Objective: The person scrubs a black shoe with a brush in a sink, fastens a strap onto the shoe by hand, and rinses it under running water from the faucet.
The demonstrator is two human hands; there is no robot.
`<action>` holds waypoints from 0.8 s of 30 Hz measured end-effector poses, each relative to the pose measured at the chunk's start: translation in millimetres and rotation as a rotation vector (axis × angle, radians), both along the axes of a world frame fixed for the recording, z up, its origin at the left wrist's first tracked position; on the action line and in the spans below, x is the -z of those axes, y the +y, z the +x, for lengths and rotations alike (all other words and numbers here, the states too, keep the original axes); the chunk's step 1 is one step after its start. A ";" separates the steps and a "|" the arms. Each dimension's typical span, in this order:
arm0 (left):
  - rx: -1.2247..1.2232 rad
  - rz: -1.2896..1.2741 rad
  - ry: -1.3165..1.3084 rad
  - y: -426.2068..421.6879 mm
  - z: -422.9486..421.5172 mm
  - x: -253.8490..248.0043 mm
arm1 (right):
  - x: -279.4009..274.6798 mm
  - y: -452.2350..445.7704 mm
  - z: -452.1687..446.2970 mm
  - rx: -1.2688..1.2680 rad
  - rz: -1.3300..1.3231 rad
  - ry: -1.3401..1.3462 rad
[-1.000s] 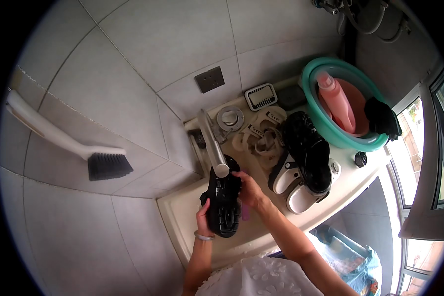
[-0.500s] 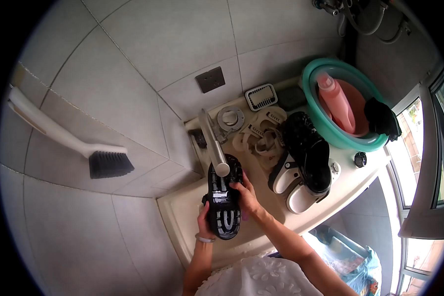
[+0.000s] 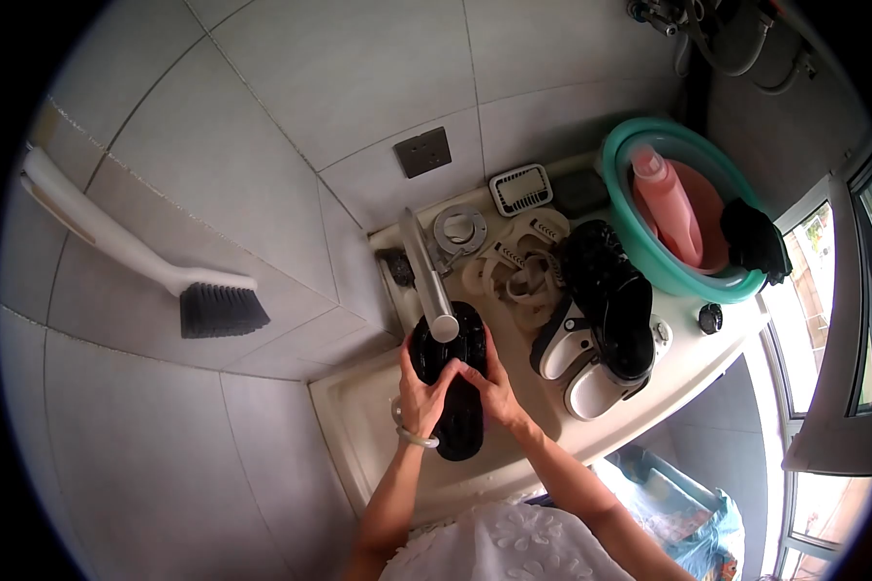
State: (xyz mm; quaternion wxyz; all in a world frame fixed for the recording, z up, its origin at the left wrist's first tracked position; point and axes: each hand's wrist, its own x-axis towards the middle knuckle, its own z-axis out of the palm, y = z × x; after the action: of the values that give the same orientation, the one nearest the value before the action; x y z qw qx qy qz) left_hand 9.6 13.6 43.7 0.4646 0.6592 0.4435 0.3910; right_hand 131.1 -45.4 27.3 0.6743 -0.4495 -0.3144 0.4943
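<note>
Under the faucet (image 3: 440, 315), a black shoe (image 3: 461, 426) lies lengthwise between my hands, its sole turned up toward me. My left hand (image 3: 421, 392) grips its left side, and a light bracelet circles that wrist. On the opposite side my right hand (image 3: 492, 382) holds the edge, with both thumbs meeting over the middle of the sole. The faucet's end hides part of the far half. Whether water is running I cannot tell. Below the shoe is the cream sink basin (image 3: 344, 416).
Right of the basin are black clogs (image 3: 622, 320), white-and-dark clogs (image 3: 591, 387) and beige sandals (image 3: 523, 271). A teal basin (image 3: 622, 228) holds a pink bottle (image 3: 670, 208) and black cloth (image 3: 754, 237). A soap dish (image 3: 520, 190) sits behind. At left is a brush (image 3: 223, 308).
My left hand has moved up from the shoe's lower left side to its middle, thumb now over the sole. The sole's bright reflections have faded, and the view has shifted slightly.
</note>
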 end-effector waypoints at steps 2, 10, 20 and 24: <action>-0.036 -0.064 -0.002 -1.3 5.7 2.4 | -5.0 -1.7 1.4 0.004 -0.011 0.030; -0.052 -0.003 0.116 -7.5 12.7 -5.4 | -7.0 -0.3 9.5 0.101 -0.076 -0.027; -0.026 -0.028 0.057 -8.6 13.5 -6.1 | 3.5 15.0 5.7 0.156 -0.145 0.071; -0.027 -0.036 0.022 -5.7 11.9 0.3 | 11.0 15.6 9.8 0.110 -0.105 0.163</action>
State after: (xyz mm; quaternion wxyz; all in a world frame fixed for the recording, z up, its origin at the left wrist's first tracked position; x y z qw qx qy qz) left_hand 21.5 7.8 43.4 0.4663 0.6487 0.4645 0.3820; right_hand 141.0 -29.8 16.3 0.6994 -0.4590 -0.2069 0.5073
